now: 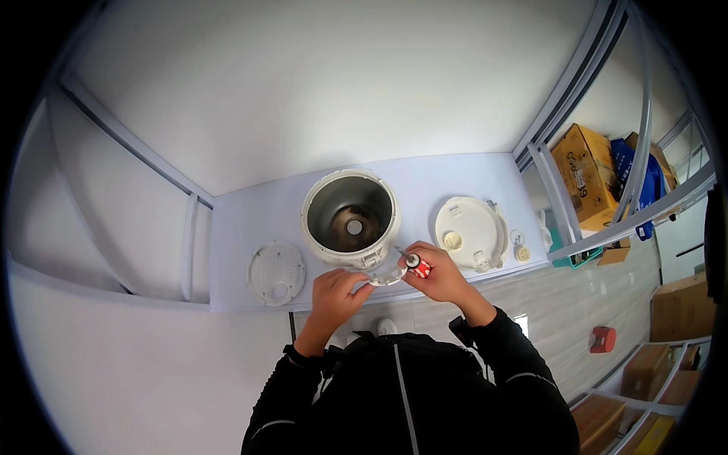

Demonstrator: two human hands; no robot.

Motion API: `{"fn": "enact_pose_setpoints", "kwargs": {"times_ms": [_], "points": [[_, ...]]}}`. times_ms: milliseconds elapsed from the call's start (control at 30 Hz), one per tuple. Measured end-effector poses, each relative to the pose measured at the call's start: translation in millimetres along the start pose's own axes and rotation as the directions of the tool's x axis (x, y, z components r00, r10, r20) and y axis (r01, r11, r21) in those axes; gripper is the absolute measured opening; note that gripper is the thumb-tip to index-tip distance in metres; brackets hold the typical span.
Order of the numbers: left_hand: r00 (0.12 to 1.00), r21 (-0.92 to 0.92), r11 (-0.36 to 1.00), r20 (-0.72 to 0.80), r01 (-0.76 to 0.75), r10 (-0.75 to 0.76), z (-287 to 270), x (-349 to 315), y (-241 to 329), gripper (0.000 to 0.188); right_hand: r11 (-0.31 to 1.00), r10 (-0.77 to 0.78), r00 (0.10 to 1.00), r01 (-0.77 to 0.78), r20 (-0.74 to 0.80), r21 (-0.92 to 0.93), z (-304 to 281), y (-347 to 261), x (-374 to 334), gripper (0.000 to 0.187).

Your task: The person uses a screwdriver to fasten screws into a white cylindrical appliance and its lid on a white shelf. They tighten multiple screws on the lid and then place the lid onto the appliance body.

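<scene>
A white rice cooker body [312,216] stands on the table with its top uncovered, showing a dark inside and a round disc at the bottom. At its front, my left hand [337,294] pinches one end of a small curved white plastic piece [388,276]. My right hand [440,279] is closed round a screwdriver [418,265] with a red handle, its metal shaft pointing up and left. The right fingers also seem to touch the other end of the white piece. How the piece sits against the cooker's front cannot be made out.
On the left lies a round white perforated plate [274,274]. To the right is a round white lid [478,216] with a cream cap [452,241]; small parts [521,249] lie beside it. Metal frames border the table [235,227]. Cardboard boxes [582,178] and a red stool [603,340] are further right.
</scene>
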State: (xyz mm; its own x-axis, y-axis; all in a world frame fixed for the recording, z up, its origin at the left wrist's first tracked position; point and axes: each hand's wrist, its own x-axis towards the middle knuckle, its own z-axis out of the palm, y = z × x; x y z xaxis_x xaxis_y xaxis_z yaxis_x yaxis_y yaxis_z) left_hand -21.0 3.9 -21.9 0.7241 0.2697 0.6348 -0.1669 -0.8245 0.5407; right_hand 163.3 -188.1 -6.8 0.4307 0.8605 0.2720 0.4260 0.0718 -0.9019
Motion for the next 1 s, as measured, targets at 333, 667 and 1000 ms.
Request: {"fn": "enact_pose_setpoints", "kwargs": {"times_ms": [333, 667, 1000], "points": [[0.953, 0.008, 0.96, 0.115, 0.281, -0.28, 11.3, -18.7, -4.5, 0.034, 0.992, 0.066, 0.998, -0.066, -0.008, -0.107, 14.7, 29.6, 3.1, 0.023], [0.929, 0.02, 0.929, 0.013, 0.369, -0.37, 11.6, -32.4, -13.2, 0.037, 0.992, -0.004, 0.996, -0.007, -0.084, -0.126, 33.0, 42.7, 9.3, 0.029], [0.989, 0.339, 0.939, -0.115, -0.052, 0.096, -5.2, 1.5, -2.4, 0.06, 0.981, 0.024, 0.992, -0.048, -0.126, -0.189, 40.2, 35.8, 9.8, 0.032]]}}
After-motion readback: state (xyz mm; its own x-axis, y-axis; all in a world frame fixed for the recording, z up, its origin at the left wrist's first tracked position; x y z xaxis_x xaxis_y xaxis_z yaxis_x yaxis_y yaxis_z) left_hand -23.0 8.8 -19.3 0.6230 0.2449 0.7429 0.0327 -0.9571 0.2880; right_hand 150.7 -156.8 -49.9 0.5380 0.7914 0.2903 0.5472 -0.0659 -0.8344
